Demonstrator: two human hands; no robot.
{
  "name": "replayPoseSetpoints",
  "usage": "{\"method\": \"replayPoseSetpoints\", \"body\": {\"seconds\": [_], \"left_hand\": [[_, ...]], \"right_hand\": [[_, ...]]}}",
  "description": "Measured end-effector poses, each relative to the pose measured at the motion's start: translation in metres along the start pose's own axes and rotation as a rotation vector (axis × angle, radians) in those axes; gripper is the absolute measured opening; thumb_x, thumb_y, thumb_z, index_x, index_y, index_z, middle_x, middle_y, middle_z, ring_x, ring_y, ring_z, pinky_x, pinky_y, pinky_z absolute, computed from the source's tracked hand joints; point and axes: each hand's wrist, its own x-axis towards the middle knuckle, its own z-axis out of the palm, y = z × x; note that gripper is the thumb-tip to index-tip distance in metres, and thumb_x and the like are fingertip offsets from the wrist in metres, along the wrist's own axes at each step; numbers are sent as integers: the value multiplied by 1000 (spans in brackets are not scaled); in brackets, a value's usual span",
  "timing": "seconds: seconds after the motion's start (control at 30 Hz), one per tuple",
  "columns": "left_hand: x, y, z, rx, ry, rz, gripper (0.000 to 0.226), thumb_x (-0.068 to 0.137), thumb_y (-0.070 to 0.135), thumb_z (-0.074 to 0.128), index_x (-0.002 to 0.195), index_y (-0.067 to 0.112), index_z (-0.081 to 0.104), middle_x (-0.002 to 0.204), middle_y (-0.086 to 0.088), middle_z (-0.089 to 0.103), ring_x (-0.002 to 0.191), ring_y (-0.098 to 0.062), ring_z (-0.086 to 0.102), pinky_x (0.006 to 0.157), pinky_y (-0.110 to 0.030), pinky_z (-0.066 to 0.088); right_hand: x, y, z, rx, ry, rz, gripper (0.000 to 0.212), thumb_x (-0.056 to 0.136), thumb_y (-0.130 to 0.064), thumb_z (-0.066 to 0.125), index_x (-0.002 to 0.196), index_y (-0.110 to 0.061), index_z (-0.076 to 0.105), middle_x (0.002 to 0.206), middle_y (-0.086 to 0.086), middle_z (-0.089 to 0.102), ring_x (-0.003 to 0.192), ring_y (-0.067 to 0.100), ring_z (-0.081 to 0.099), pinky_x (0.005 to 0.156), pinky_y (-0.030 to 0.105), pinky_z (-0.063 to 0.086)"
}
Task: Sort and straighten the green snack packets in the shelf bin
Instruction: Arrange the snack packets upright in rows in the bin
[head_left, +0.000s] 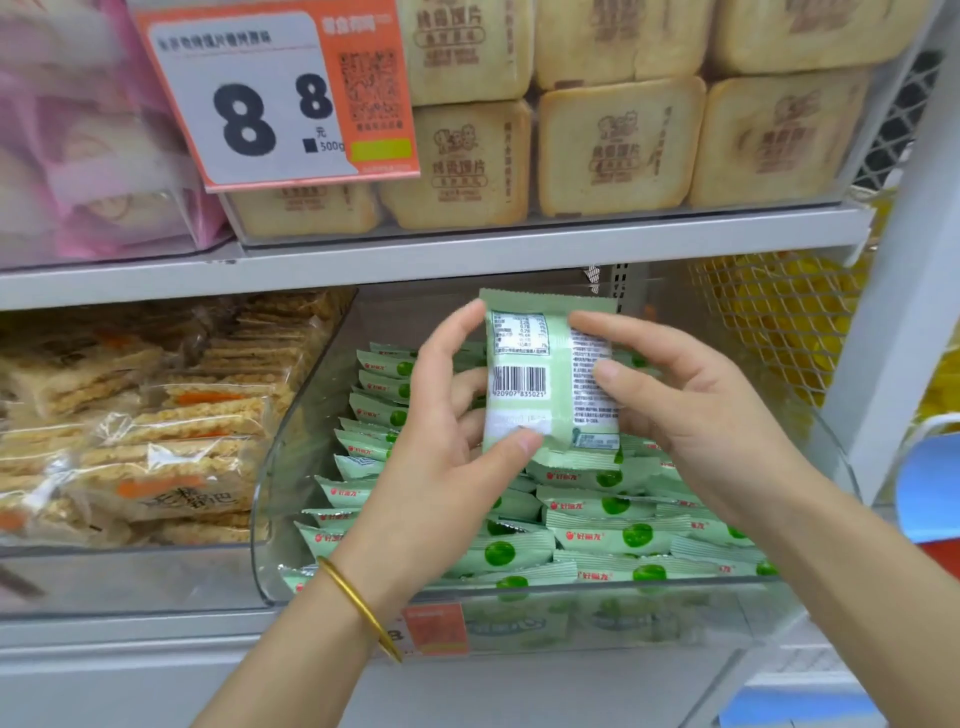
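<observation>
A pale green snack packet (540, 379) is held upright above the clear plastic shelf bin (291, 467), its back with the barcode facing me. My left hand (441, 441) pinches its left edge and lower corner with thumb and fingers. My right hand (696, 410) grips its right edge, thumb across the print. Below, several green packets (613, 535) lie in the bin, stacked in a row on the left and looser on the right. A gold bangle sits on my left wrist.
A neighbouring bin of rice crackers (156, 431) stands to the left. The shelf above (415, 260) carries toast-like packs (618, 150) and a price sign (270, 98). A yellow mesh panel (779, 312) is at the right, and an orange label (436, 629) is on the bin front.
</observation>
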Motion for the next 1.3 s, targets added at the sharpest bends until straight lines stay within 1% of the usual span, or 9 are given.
{"method": "replayPoseSetpoints", "body": {"seconds": [0.13,0.47,0.57,0.7,0.87,0.97,1.1,1.2,1.3], "left_hand": [[-1,1,-2,-52,-53,-19,74,76,-1,62,133,40,35,131,11,52,112,-8,59,88,-24,51],[2,1,1,61,-7,-20,68,84,-2,62,131,41,38,129,20,51,109,-4,60,85,-22,52],[2,-4,3,434,90,66,50,79,37,64,124,48,44,135,21,36,125,8,35,103,-13,32],[4,-10,9,817,44,85,83,65,69,54,139,37,35,136,21,23,128,5,14,102,-9,12],[18,-17,2,883,95,122,51,85,21,66,132,28,47,126,11,48,119,-8,40,102,-16,28],[28,-12,-6,714,58,41,35,91,17,58,122,33,57,116,16,54,102,8,46,90,0,30],[40,-4,-8,420,-35,-55,36,90,14,59,98,48,56,101,26,58,92,17,53,74,2,37],[55,-11,-10,442,-15,-92,38,88,20,62,120,41,54,114,25,55,102,13,50,81,3,35],[81,-26,-20,718,-7,-174,57,91,26,59,142,21,35,143,5,36,130,-5,30,97,-5,21]], "right_hand": [[-1,0,3,83,-23,12,35,73,-16,67,105,-29,70,115,-4,67,94,15,68,75,28,55],[-1,-1,5,70,41,12,35,80,-2,64,106,-25,65,103,1,66,78,17,68,66,28,55],[-1,-1,7,98,96,59,33,82,3,63,108,-18,56,101,2,64,73,15,70,62,25,55],[-3,2,9,144,30,111,38,78,-13,70,112,-17,54,103,3,65,82,20,71,74,33,56],[0,1,8,118,-36,131,44,92,-5,54,127,-30,48,116,17,52,94,25,69,82,40,56],[5,1,-1,-144,101,83,60,90,2,52,130,-41,43,113,2,53,101,13,65,85,31,55],[19,-3,-9,-479,33,-11,44,78,-11,73,104,-44,60,106,-28,60,99,-11,55,86,4,39],[31,-1,-10,-403,68,-40,24,76,-8,75,85,-29,69,83,-21,70,80,-6,64,72,8,46],[44,10,-18,-566,323,-94,8,78,-16,74,85,-14,71,84,-5,72,81,12,66,73,27,52]]}}
